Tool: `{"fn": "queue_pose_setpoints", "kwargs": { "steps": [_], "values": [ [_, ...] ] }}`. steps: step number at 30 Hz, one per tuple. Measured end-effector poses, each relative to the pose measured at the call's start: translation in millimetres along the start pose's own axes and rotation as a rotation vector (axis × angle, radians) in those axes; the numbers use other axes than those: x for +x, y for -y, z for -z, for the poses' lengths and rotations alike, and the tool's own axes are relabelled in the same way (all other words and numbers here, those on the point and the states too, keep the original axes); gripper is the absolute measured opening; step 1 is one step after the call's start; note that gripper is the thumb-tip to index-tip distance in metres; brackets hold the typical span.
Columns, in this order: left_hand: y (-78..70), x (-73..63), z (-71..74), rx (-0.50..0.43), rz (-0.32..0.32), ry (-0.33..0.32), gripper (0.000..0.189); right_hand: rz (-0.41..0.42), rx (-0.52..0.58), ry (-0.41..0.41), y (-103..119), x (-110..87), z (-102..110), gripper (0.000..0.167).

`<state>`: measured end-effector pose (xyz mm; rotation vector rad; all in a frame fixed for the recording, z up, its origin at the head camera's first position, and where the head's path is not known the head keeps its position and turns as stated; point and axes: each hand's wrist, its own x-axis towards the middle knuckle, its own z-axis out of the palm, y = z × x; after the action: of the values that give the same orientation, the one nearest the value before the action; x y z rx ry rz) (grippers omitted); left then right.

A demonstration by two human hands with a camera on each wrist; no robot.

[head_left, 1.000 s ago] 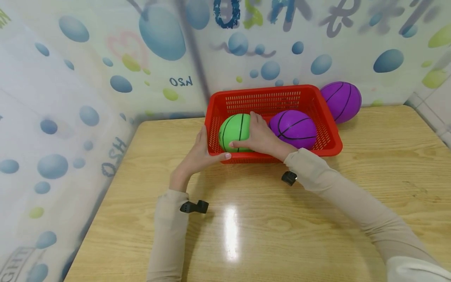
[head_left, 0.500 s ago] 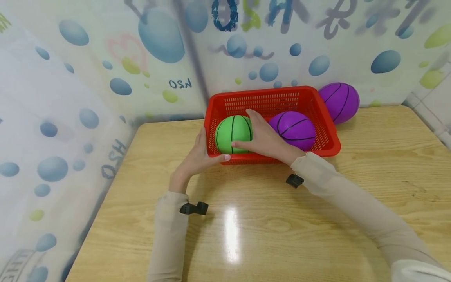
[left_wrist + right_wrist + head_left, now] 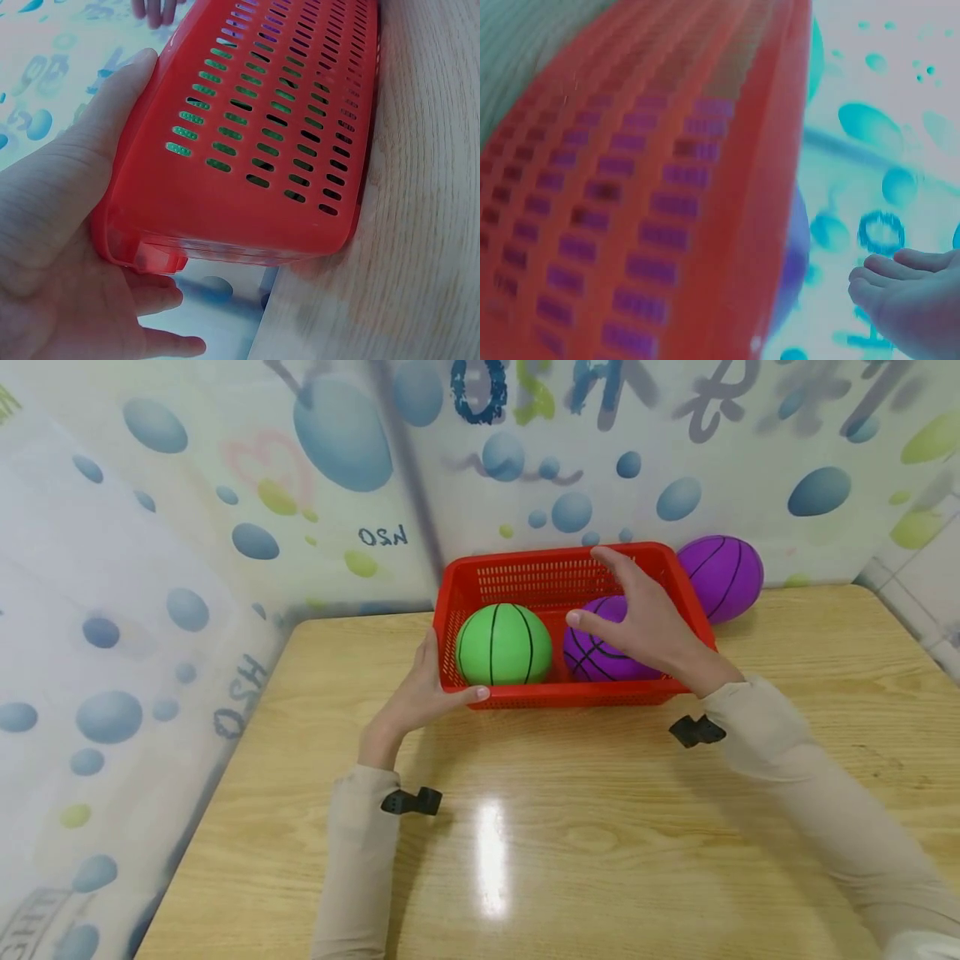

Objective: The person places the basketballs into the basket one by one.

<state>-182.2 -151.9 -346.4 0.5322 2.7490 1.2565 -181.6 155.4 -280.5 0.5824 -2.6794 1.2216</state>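
Observation:
A red plastic basket point(image 3: 577, 696) with slotted walls stands on the table against the wall. Inside lie a green ball with black lines point(image 3: 504, 645) on the left and a purple ball point(image 3: 588, 652) on the right. My left hand point(image 3: 423, 693) holds the basket's front left corner, thumb along the front rim and fingers down the left side; the left wrist view shows the thumb point(image 3: 131, 86) on the rim. My right hand point(image 3: 652, 622), thumb and fingers spread, hovers over the purple ball and partly hides it, holding nothing.
Another purple ball point(image 3: 722, 578) sits outside the basket, behind its right end and near the patterned wall point(image 3: 315, 552). The wooden table point(image 3: 570, 843) stretches in front, with its left edge beside a second patterned wall panel.
My right hand has let go of the green ball and moved right, over the purple ball. The green ball shifted slightly left in the basket. The left hand keeps its place.

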Motion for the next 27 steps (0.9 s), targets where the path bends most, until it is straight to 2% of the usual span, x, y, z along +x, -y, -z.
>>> {"fn": "queue_pose_setpoints", "kwargs": {
  "steps": [6,10,16,22,27],
  "values": [
    [1.2,0.9,-1.0,-0.003,0.000,0.002,0.120,-0.019,-0.012,-0.046,-19.3,-7.6,27.2,0.078],
    [0.9,0.6,-1.1,0.000,-0.006,0.002,0.119,-0.092,-0.031,-0.081,-31.8,-13.5,44.2,0.079],
    [-0.8,-0.7,-0.2,0.014,0.008,0.014,0.121,-0.183,0.010,-0.164,-57.8,-21.6,66.4,0.076],
    [-0.6,-0.2,1.0,0.024,0.007,0.015,0.121,-0.275,0.028,-0.204,-87.6,-28.5,80.4,0.076],
    [0.0,-0.7,1.1,0.022,0.008,0.016,0.121,-0.341,0.059,-0.223,-107.8,-32.3,84.3,0.077]
  ]
}}
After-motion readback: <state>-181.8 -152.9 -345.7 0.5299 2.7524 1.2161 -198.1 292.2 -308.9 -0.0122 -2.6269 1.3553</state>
